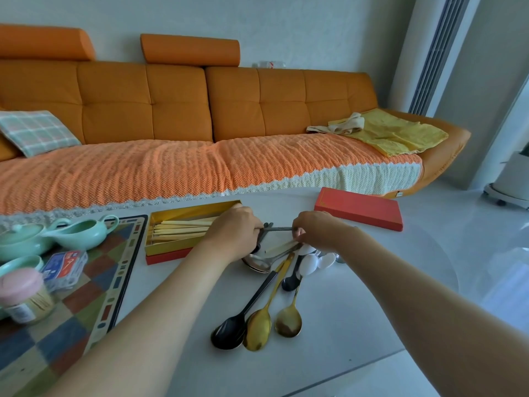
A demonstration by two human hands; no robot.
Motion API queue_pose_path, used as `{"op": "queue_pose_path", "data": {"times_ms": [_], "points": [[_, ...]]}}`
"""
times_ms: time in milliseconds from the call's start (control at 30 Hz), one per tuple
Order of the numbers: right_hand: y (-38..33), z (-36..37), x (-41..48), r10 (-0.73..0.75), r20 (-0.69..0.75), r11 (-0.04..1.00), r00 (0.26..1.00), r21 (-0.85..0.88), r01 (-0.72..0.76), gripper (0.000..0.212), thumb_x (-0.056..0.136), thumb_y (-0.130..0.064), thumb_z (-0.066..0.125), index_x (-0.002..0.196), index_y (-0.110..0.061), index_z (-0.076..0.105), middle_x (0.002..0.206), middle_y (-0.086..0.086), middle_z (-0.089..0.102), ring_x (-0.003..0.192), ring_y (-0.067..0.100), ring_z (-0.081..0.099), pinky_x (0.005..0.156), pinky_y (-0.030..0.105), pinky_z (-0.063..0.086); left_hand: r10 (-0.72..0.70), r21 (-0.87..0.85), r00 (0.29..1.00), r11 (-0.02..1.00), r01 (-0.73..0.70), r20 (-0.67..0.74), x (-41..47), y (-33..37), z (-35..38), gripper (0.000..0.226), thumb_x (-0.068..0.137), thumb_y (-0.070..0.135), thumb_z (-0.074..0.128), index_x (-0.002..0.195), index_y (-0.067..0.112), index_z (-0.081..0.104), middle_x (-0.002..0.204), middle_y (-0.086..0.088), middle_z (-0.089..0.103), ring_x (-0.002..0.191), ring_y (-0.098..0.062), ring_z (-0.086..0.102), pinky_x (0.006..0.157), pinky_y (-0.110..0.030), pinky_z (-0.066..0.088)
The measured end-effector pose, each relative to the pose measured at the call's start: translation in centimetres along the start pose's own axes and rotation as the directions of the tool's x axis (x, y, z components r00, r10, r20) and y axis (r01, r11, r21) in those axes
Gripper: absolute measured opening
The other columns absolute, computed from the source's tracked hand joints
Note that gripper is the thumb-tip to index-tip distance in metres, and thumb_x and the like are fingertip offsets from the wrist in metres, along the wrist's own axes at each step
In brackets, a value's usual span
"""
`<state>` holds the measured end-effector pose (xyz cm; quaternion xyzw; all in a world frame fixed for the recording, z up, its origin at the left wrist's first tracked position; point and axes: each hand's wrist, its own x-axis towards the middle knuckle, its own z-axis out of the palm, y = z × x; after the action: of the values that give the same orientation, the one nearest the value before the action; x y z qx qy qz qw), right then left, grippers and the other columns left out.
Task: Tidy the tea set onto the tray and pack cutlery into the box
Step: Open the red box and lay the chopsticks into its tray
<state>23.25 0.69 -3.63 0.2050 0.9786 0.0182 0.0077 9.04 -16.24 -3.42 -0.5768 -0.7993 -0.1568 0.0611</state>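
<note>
White table [343, 310], sofa [171, 110] behind: chopsticks [183, 229] in box [183, 209], spoons [259, 328] loose outside. Both left hand [234, 227] and right hand [317, 229] pinch one thin metal utensil [279, 228]; packing looks half-done.

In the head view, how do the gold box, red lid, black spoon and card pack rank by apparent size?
1. Gold box and red lid: alike, unranked; the lid lies farther off.
2. Black spoon: long but thin.
3. Card pack: smallest.

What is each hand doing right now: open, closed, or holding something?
Left hand: grips one end of a grey metal utensil.
Right hand: pinches its other end.
</note>
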Motion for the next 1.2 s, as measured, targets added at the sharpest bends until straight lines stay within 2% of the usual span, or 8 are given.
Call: {"op": "queue_pose_path", "data": {"times_ms": [133, 233, 333, 467, 533, 633, 900, 1200], "points": [[0.7, 0.2, -0.5, 0.025, -0.111, 0.999, 0.993, -0.033, -0.029, 0.036, 0.092, 0.003, 0.047, 0.114, -0.024, 0.055, 0.109, -0.005, 0.064, 0.098, 0.019, 0.061, 0.085, 0.029, 0.041, 0.016, -0.038, 0.993, 0.999, -0.011, 0.116, -0.6, -0.1, -0.5, 0.029, 0.095, 0.020, 0.052, 0.114, 0.025, 0.073, 0.104, 0.006, 0.058, 0.112, -0.012, 0.048, 0.092, -0.035, 0.047], [0.8, -0.3, -0.8, 0.087, -0.189, 0.994, 0.978, 0.081, -0.073, 0.034, 0.093, 0.005, 0.043, 0.114, -0.021, 0.053, 0.102, 0.000, 0.064, 0.086, 0.020, 0.058, 0.073, 0.030, 0.043, 0.042, 0.012, 0.989, 0.999, -0.045, 0.139, -0.9, 0.2, -0.8, 0.025, 0.091, 0.031, 0.057, 0.108, 0.032, 0.075, 0.098, 0.014, 0.057, 0.111, -0.009, 0.049, 0.089, -0.032, 0.048], [0.0, -0.9, -0.7, 0.085, -0.257, 0.981, 0.963, 0.193, -0.035, 0.025, 0.097, -0.002, 0.046, 0.112, -0.019, 0.057, 0.104, 0.002, 0.065, 0.086, 0.021, 0.062, 0.077, 0.038, 0.055, 0.017, -0.049, 0.999, 0.999, -0.015, 0.041, -1.0, 0.4, -0.8, 0.025, 0.087, 0.047, 0.062, 0.095, 0.028, 0.075, 0.094, 0.011, 0.055, 0.098, -0.010, 0.051, 0.079, -0.031, 0.048], [-1.9, -1.6, -0.2, 0.001, -0.309, 0.967, 0.951, 0.244, 0.078, 0.016, 0.099, -0.013, 0.052, 0.108, -0.021, 0.063, 0.103, 0.002, 0.066, 0.088, 0.020, 0.063, 0.081, 0.037, 0.056, 0.042, -0.085, 0.966, 0.994, -0.066, -0.256, -0.5, -0.1, -1.3, 0.021, 0.091, 0.034, 0.064, 0.104, 0.019, 0.060, 0.102, 0.003, 0.051, 0.095, -0.016, 0.050, 0.077, -0.034, 0.049], [-3.1, -2.1, 0.1, -0.034, -0.341, 0.948, 0.940, 0.287, 0.138, 0.016, 0.099, -0.013, 0.053, 0.109, -0.020, 0.065, 0.102, 0.002, 0.066, 0.088, 0.019, 0.062, 0.081, 0.035, 0.054, 0.081, -0.050, 0.957, 0.994, -0.098, -0.278, -0.4, -0.5, -1.9, 0.027, 0.093, 0.028, 0.063, 0.118, 0.019, 0.061, 0.109, 0.002, 0.055, 0.103, -0.018, 0.050, 0.085, -0.036, 0.046], [-5.0, -2.9, 0.7, -0.052, -0.383, 0.919, 0.922, 0.343, 0.194, 0.018, 0.099, -0.013, 0.053, 0.109, -0.019, 0.067, 0.101, 0.000, 0.065, 0.086, 0.016, 0.059, 0.079, 0.030, 0.051, 0.082, 0.073, 0.968, 0.995, -0.067, -0.239, -0.9, -1.3, -2.8, 0.020, 0.096, 0.024, 0.057, 0.112, 0.023, 0.069, 0.102, 0.004, 0.067, 0.096, -0.020, 0.059, 0.082, -0.037, 0.046], [-7.6, -2.6, 3.1, -0.048, -0.314, 0.950, 0.948, 0.279, 0.140, 0.031, 0.101, -0.007, 0.046, 0.123, -0.020, 0.064, 0.110, 0.000, 0.061, 0.092, 0.018, 0.057, 0.075, 0.027, 0.045, -0.112, 0.059, 0.942, 0.989, 0.138, -0.317, -3.4, -7.5, -4.5, 0.022, 0.098, 0.021, 0.055, 0.107, 0.022, 0.074, 0.106, 0.000, 0.071, 0.097, -0.025, 0.061, 0.083, -0.038, 0.047], [-11.5, -1.9, 6.0, -0.020, -0.281, 0.954, 0.959, 0.282, 0.103, 0.036, 0.099, -0.008, 0.042, 0.109, -0.025, 0.072, 0.106, 0.002, 0.062, 0.097, 0.024, 0.057, 0.088, 0.039, 0.050, -0.247, 0.062, 0.933, 0.960, 0.272, -0.263, -6.3, -11.4, -3.0, 0.027, 0.096, 0.019, 0.053, 0.120, 0.024, 0.067, 0.118, 0.003, 0.063, 0.112, -0.023, 0.051, 0.093, -0.040, 0.041]]}}
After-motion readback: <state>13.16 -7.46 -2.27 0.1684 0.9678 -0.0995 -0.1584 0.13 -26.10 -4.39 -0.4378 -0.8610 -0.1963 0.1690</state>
